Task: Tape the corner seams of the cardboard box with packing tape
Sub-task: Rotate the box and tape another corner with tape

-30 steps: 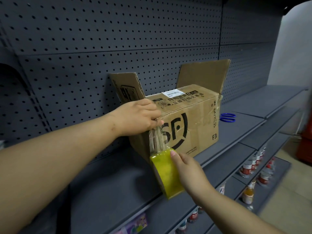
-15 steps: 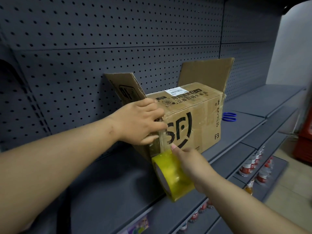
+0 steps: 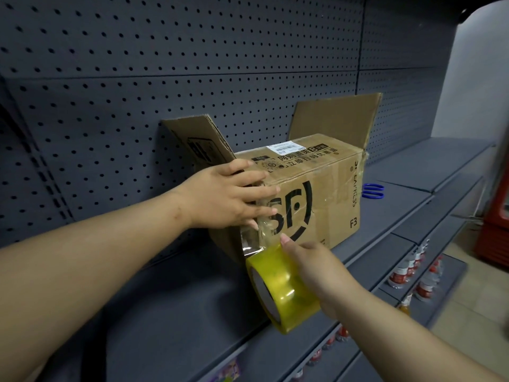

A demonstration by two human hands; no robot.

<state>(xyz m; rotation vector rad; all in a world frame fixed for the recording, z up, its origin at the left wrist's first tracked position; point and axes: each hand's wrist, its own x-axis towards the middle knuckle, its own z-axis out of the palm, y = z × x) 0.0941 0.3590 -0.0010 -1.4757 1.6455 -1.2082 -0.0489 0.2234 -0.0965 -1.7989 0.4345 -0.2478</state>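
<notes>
The person is taping the near left corner seam of the cardboard box, which is sitting on the grey shelf close to the pegboard wall, with two flaps standing open.

The left hand is lying flat across that corner, fingers straight and spread, pressing the clear strip of tape onto the cardboard. The right hand is gripping the yellow tape roll and holding it just below and in front of the box's lower corner, so the strip is running taut from under the left fingers down to the roll. Blue scissors are lying on the shelf beyond the box, well apart from both hands.

The step looks about half done. Next, the strip probably needs smoothing down to the bottom edge and then cutting, while the roll keeps the tension so the tape is not wrinkling.

Compared with a second ago, the left hand is no longer curled at the top of the strip. It is now opened flat and sitting lower on the printed face. The roll is staying in roughly the same place.
</notes>
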